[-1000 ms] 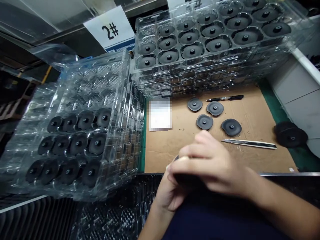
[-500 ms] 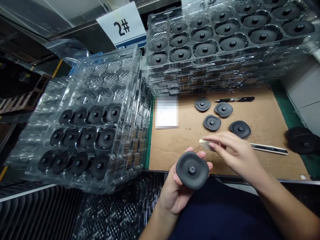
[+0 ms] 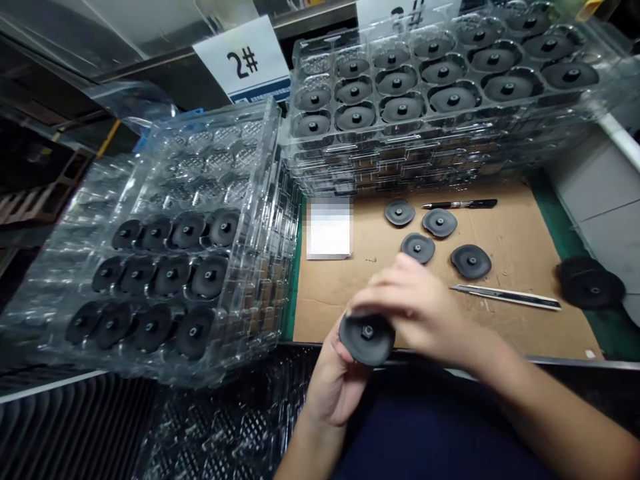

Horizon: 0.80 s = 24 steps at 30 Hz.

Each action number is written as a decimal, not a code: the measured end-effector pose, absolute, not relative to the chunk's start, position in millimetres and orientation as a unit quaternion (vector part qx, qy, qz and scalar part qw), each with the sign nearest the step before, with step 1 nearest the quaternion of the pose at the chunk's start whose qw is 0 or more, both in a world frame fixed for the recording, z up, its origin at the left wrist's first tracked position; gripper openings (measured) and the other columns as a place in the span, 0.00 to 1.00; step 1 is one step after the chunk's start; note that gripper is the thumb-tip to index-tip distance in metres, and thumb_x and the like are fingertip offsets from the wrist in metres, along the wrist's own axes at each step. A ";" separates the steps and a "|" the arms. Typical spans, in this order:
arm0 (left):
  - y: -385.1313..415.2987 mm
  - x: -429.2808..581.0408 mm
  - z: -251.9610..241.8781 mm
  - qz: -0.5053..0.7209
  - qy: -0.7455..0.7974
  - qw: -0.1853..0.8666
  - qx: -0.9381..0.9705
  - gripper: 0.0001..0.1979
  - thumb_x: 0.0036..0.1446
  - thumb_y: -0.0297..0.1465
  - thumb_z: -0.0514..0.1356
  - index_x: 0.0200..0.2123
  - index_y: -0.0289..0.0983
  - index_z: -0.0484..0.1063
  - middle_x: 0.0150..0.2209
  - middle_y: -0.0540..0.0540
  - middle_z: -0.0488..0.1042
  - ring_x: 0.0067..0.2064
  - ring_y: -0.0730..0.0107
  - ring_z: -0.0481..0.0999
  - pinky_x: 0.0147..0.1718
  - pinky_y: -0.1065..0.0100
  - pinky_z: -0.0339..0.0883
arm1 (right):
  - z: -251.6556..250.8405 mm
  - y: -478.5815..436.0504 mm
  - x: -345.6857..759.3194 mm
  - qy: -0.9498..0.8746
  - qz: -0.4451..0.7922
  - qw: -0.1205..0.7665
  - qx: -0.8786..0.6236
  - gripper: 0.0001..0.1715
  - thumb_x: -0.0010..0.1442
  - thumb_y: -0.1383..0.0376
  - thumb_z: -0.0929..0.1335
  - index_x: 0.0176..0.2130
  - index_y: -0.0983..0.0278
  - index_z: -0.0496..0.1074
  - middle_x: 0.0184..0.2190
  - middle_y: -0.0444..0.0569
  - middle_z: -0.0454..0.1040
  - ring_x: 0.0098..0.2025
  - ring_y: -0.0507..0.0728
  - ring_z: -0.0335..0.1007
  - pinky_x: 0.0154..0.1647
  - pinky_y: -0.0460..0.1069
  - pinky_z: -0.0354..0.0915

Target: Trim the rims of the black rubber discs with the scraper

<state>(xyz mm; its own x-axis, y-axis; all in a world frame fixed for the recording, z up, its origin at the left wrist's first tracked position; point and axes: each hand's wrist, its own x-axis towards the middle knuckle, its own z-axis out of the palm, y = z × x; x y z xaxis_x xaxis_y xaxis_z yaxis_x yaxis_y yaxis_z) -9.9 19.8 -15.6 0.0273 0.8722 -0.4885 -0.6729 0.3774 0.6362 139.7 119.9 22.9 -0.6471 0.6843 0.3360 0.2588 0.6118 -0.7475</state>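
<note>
My left hand (image 3: 333, 383) grips a round black disc (image 3: 367, 341) with a raised hexagonal hub, holding it from below and behind, hub side up. Over the disc's far rim bends my right hand (image 3: 415, 303), blurred by motion, its fingers closed. A small off-white block was between those fingers a moment ago; now it is almost fully hidden under them. Just beyond the hands, several similar loose discs (image 3: 470, 261) lie on the cardboard (image 3: 325, 293). To the right of my right hand rests a utility knife (image 3: 507, 297).
On the left, a clear plastic tray (image 3: 273, 153) holds rows of black discs. A tall stack of filled clear trays (image 3: 375, 160) stands at the back. A pen (image 3: 460, 204), a blurred white square (image 3: 329, 230) and stacked discs (image 3: 593, 287) at right lie around the cardboard. A "2#" sign (image 3: 243, 60) stands behind.
My right hand has moved left and down from above the cardboard onto the disc's far rim. The disc, still in my left hand, has shifted slightly left, and the camera view has turned a little.
</note>
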 end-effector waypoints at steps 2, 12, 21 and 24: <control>13.9 -17.3 -14.5 0.550 0.380 0.738 0.089 0.32 0.45 0.46 0.64 0.54 0.43 0.67 0.55 0.43 0.69 0.53 0.54 0.71 0.54 0.60 0.62 | -0.6 128.6 143.4 -0.810 0.376 0.279 -0.354 0.12 0.61 0.71 0.63 0.39 0.61 0.75 0.33 0.45 0.76 0.33 0.53 0.61 0.36 0.50 0.57; 4.1 -26.9 -12.5 0.564 0.221 0.796 0.015 0.26 0.53 0.49 0.55 0.52 0.44 0.68 0.52 0.50 0.73 0.51 0.62 0.74 0.49 0.69 0.67 | -80.2 102.5 133.6 -0.775 0.381 0.276 -0.422 0.17 0.61 0.70 0.61 0.45 0.61 0.74 0.46 0.53 0.69 0.50 0.60 0.60 0.50 0.60 0.59; 6.2 -30.8 -27.8 0.552 0.470 0.612 0.315 0.34 0.58 0.41 0.56 0.64 0.48 0.43 0.53 0.41 0.67 0.47 0.60 0.74 0.47 0.57 0.65 | -59.9 71.1 152.2 -0.749 0.432 0.246 -0.438 0.15 0.63 0.70 0.60 0.43 0.58 0.72 0.32 0.47 0.72 0.37 0.56 0.66 0.37 0.51 0.64; 7.5 -32.3 -34.5 0.489 0.543 0.445 0.518 0.48 0.50 0.25 0.64 0.64 0.51 0.35 0.55 0.42 0.64 0.56 0.57 0.64 0.56 0.52 0.53 | -54.6 60.9 155.4 -0.720 0.443 0.264 -0.463 0.12 0.63 0.68 0.62 0.45 0.58 0.70 0.36 0.48 0.72 0.37 0.55 0.66 0.38 0.50 0.64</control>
